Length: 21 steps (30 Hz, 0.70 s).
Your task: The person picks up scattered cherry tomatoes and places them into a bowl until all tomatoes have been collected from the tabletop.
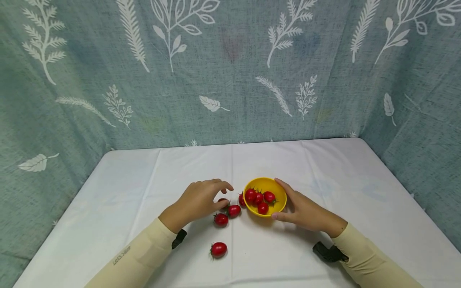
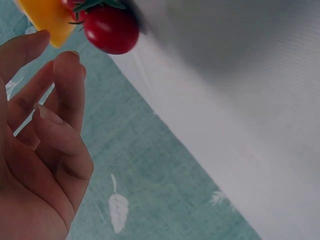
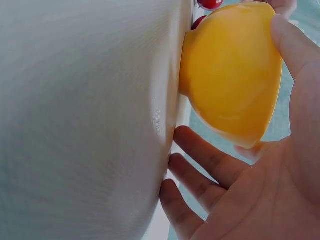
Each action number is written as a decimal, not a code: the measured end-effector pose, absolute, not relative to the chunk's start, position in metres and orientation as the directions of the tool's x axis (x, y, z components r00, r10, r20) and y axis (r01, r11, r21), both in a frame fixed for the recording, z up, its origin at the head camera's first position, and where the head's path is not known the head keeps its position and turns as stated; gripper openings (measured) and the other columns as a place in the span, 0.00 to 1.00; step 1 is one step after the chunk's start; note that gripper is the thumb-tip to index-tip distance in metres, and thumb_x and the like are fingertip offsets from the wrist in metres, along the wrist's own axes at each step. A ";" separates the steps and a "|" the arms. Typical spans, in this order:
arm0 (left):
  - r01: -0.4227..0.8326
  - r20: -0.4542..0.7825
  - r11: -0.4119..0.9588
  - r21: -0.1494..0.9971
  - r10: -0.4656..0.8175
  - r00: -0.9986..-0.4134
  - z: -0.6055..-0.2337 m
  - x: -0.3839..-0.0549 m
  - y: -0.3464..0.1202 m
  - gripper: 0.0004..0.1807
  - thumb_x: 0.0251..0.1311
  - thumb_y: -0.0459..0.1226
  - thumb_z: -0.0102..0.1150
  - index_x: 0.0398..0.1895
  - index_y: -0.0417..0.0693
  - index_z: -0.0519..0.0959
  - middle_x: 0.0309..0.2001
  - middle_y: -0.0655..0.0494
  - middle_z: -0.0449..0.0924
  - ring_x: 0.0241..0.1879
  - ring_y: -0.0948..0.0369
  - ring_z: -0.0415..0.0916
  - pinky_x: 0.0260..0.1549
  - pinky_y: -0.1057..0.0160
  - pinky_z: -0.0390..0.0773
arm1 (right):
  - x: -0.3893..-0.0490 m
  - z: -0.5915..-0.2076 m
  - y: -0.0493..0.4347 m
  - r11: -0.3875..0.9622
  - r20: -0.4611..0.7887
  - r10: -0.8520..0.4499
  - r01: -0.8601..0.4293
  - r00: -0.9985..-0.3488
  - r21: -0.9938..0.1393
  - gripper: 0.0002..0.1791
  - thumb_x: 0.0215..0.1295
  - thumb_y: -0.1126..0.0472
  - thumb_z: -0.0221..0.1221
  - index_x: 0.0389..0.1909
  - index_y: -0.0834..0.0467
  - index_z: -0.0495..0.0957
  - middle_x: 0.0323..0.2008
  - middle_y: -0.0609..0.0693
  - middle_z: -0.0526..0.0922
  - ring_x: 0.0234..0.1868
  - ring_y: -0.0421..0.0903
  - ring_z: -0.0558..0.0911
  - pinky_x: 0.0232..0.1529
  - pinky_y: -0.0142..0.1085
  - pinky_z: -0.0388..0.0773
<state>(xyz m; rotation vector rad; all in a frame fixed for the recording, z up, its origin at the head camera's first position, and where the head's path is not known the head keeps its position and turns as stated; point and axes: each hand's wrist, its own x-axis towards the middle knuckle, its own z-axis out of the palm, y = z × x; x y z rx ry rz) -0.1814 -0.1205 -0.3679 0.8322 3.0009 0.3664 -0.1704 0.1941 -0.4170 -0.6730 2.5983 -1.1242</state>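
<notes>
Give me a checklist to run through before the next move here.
1. Right hand steadying bowl: ok, thumb and a finger at opposite sides of the rim.
2. Bowl mouth up: ok.
3. Room in bowl: ok, bare yellow shows around the tomatoes inside.
4. All tomatoes in bowl: not ok, several lie on the cloth.
5. Left hand touching a tomato: cannot tell, its thumb overlaps one.

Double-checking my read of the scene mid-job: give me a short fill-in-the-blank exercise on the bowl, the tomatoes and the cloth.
1. The bowl is coloured ____.
2. It is held by the person's ____ grip.
3. In the head view, ____ tomatoes show inside the bowl.
4. The cloth beneath the bowl is ____ in colour.

Missing words: yellow; right; four; white.
</notes>
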 end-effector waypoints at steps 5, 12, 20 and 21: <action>0.504 0.042 0.835 0.222 0.508 -0.860 -0.372 -0.181 -0.126 0.16 0.58 0.46 0.70 0.50 0.58 0.84 0.41 0.64 0.84 0.26 0.67 0.73 0.31 0.61 0.74 | -0.171 -0.418 0.195 0.599 -0.014 -0.502 -0.336 -0.865 -0.727 0.57 0.60 0.39 0.67 0.80 0.55 0.43 0.78 0.60 0.54 0.77 0.62 0.57 0.74 0.61 0.53; 0.530 0.029 0.823 0.203 0.536 -0.844 -0.379 -0.182 -0.131 0.13 0.57 0.44 0.72 0.45 0.59 0.85 0.40 0.65 0.84 0.32 0.66 0.78 0.33 0.60 0.77 | -0.171 -0.418 0.195 0.596 -0.008 -0.505 -0.343 -0.863 -0.726 0.57 0.60 0.40 0.67 0.80 0.55 0.43 0.78 0.60 0.54 0.77 0.62 0.57 0.73 0.61 0.53; 0.529 0.018 0.824 0.206 0.537 -0.843 -0.382 -0.183 -0.132 0.13 0.55 0.42 0.73 0.44 0.59 0.86 0.39 0.65 0.83 0.35 0.64 0.78 0.34 0.58 0.78 | -0.171 -0.417 0.194 0.598 -0.015 -0.504 -0.336 -0.864 -0.728 0.57 0.61 0.40 0.67 0.80 0.54 0.43 0.78 0.60 0.54 0.78 0.62 0.56 0.73 0.62 0.53; 0.530 0.020 0.823 0.205 0.538 -0.843 -0.383 -0.183 -0.132 0.13 0.55 0.42 0.73 0.44 0.59 0.86 0.39 0.65 0.83 0.35 0.65 0.78 0.34 0.58 0.78 | -0.171 -0.417 0.194 0.598 -0.015 -0.503 -0.336 -0.864 -0.727 0.57 0.61 0.40 0.67 0.80 0.54 0.43 0.78 0.60 0.54 0.78 0.62 0.56 0.73 0.62 0.53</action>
